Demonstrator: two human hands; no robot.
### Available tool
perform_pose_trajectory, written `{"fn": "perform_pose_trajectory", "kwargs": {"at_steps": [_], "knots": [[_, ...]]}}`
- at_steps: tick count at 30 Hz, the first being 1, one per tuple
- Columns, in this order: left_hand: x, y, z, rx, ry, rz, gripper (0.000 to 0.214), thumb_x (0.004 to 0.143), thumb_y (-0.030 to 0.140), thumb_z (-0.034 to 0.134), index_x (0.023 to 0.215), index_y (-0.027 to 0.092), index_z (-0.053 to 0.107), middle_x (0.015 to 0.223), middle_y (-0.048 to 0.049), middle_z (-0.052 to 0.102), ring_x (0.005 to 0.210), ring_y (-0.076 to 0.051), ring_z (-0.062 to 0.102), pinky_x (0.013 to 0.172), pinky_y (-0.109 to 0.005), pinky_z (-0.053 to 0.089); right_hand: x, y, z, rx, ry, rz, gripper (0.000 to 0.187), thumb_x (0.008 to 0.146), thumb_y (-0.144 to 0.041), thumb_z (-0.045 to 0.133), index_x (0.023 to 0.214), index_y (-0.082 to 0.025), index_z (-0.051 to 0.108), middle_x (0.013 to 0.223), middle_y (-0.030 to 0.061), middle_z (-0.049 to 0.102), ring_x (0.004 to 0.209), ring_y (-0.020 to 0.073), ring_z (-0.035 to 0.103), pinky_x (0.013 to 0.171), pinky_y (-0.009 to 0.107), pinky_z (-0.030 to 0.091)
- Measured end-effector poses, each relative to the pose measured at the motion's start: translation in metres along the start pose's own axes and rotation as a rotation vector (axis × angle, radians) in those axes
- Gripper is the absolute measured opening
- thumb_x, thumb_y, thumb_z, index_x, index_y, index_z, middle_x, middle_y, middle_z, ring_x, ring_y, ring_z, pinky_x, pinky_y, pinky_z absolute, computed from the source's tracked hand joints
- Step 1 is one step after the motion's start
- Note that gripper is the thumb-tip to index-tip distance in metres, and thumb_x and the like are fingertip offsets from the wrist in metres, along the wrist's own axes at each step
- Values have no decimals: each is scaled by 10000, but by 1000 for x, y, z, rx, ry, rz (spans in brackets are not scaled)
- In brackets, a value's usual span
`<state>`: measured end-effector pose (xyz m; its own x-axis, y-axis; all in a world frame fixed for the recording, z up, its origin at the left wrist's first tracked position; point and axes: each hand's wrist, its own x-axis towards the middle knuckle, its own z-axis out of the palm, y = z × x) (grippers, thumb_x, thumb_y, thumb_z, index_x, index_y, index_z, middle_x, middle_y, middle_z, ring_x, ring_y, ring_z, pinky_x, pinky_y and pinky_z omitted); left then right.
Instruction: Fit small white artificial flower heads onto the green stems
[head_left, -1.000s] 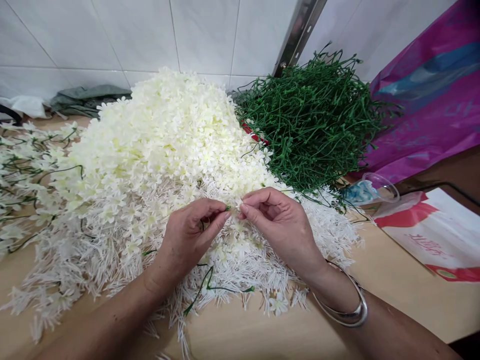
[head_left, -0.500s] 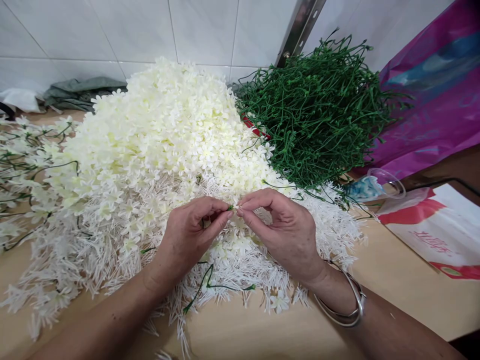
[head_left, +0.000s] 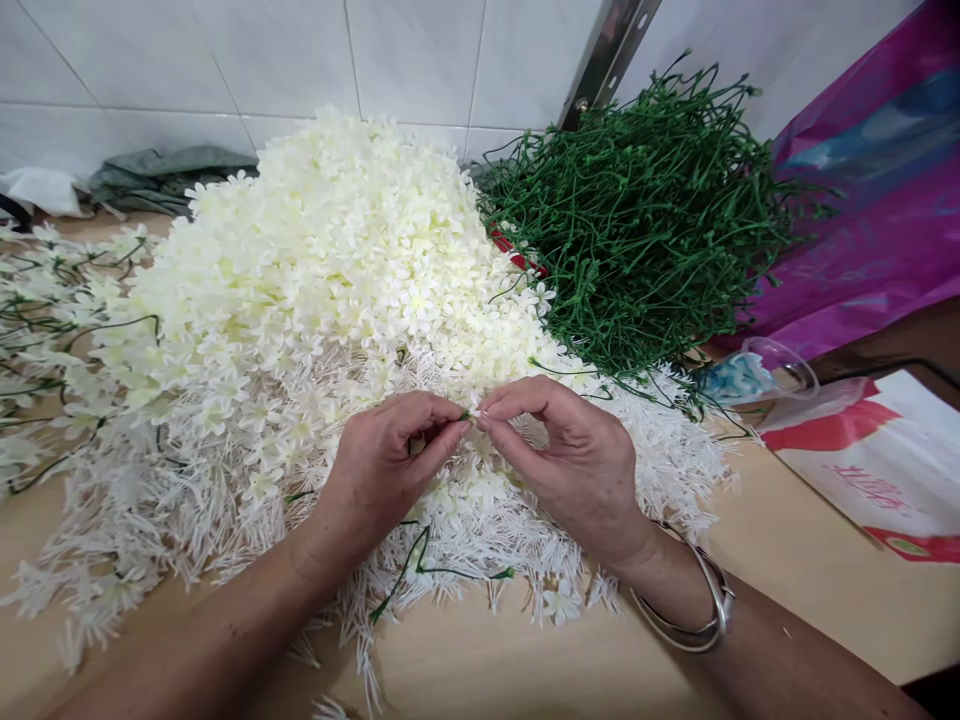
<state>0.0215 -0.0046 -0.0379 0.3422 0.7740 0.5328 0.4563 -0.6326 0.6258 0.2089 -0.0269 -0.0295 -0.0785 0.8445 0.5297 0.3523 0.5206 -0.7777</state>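
My left hand (head_left: 401, 450) is closed in a pinch on a green artificial flower stem (head_left: 466, 414), whose small tip shows between thumb and forefinger. Opposite it, my right hand (head_left: 566, 455) pinches a tiny white piece of an artificial flower, mostly covered by the fingertips. The two pinches nearly touch, above a large heap of white artificial flowers (head_left: 352, 240) with pale yellow centres. A green stem with several branches (head_left: 424, 568) lies on the heap's near edge, below my hands.
Behind and right of the white heap is a pile of green stems (head_left: 637, 220). Farther right are a clear plastic cup (head_left: 780, 370), a red and white printed bag (head_left: 877, 460) and a purple plastic bag (head_left: 862, 200). Stemmed flowers (head_left: 45, 330) lie at the left. A tiled wall (head_left: 285, 60) closes the back.
Both hands keep their pinches, and the fingertips have come slightly closer around the green tip and the white piece. The whole view has shifted a little.
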Motion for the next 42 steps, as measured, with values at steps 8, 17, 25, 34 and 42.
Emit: {"fn": "perform_pose_trajectory", "kwargs": {"at_steps": [8, 17, 25, 34, 42], "knots": [[-1, -2, -1, -31, -14, 33, 48, 913, 107, 714, 898, 149, 732, 703, 33, 711, 610, -79, 607, 597, -158, 447, 0, 2, 0, -108, -29, -30, 201, 903, -39, 702, 892, -234, 655, 849, -27, 718, 830, 127, 699, 754, 272, 552], [-1, 0, 0, -11, -13, -5, 62, 912, 106, 710, 868, 149, 713, 661, 45, 664, 544, -70, 532, 532, -165, 391, 4, -3, -5, -44, -13, -53, 204, 913, -28, 667, 913, -232, 661, 920, 1, 742, 896, 139, 714, 833, 293, 561], [0, -1, -2, -22, -44, 4, 75, 932, 123, 700, 869, 159, 716, 669, 41, 666, 582, -81, 559, 562, -174, 411, 7, 3, -4, -63, -83, -5, 183, 896, -39, 670, 879, -221, 669, 858, -9, 740, 822, 134, 709, 754, 276, 552], [0, 1, -1, 6, -50, -11, 87, 922, 123, 707, 842, 155, 714, 653, 39, 650, 568, -82, 545, 562, -188, 403, 6, 6, -6, 110, -13, 193, 161, 870, -75, 724, 875, -233, 693, 866, -16, 726, 846, 142, 690, 792, 294, 548], [0, 1, -2, 3, -64, -20, 88, 927, 130, 694, 852, 172, 712, 673, 36, 672, 581, -89, 570, 559, -195, 415, 7, 2, -4, 40, -107, 79, 187, 882, -47, 680, 856, -232, 673, 848, -8, 721, 834, 151, 697, 753, 299, 549]]}}
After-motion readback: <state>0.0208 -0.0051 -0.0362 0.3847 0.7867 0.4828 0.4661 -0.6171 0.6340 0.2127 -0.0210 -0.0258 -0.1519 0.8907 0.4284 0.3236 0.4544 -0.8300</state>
